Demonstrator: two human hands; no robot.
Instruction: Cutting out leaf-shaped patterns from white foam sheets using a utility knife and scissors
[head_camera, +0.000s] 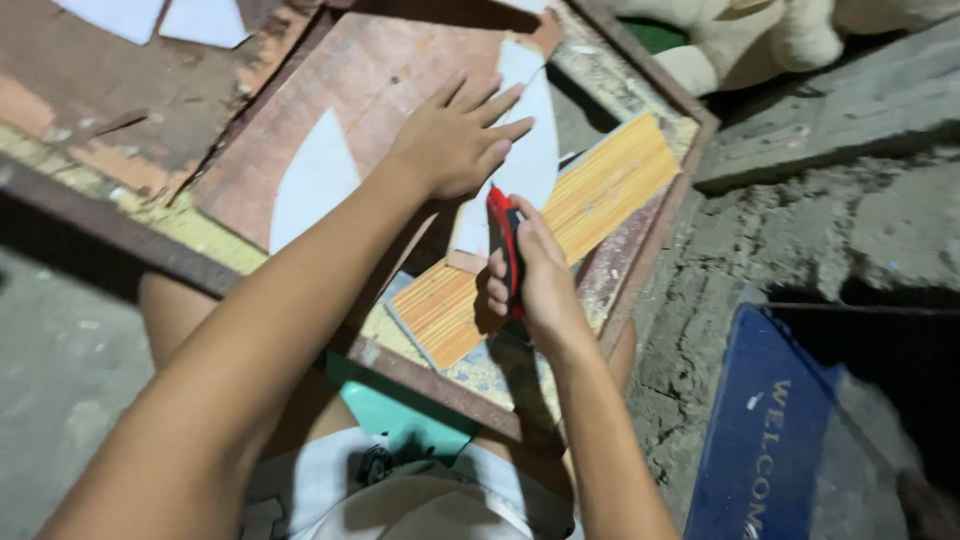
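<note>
The right hand (535, 280) is closed around a red knife (503, 240), its tip at a white sheet (530, 160) lying on an orange plank (600, 190). The left hand (455, 140) presses flat, fingers spread, on the sheet, over the worktop (340, 80).

the red knife handle (503, 240) is looking like smooth, slightly glossy plastic. the pale curved sheet (535, 150) is coming across as matt, smooth, paper or thin plastic, can't tell which. the orange striped tile (600, 190) is showing a wood-grain print with a soft sheen. the reddish board (370, 80) is looking like worn, scuffed wood, matt all over. the frame (420, 375) is looking like rusty, rough metal. the ground (760, 230) is looking like cracked, gritty concrete, and the blue mat (765, 440) is reading as matt and smooth.
</note>
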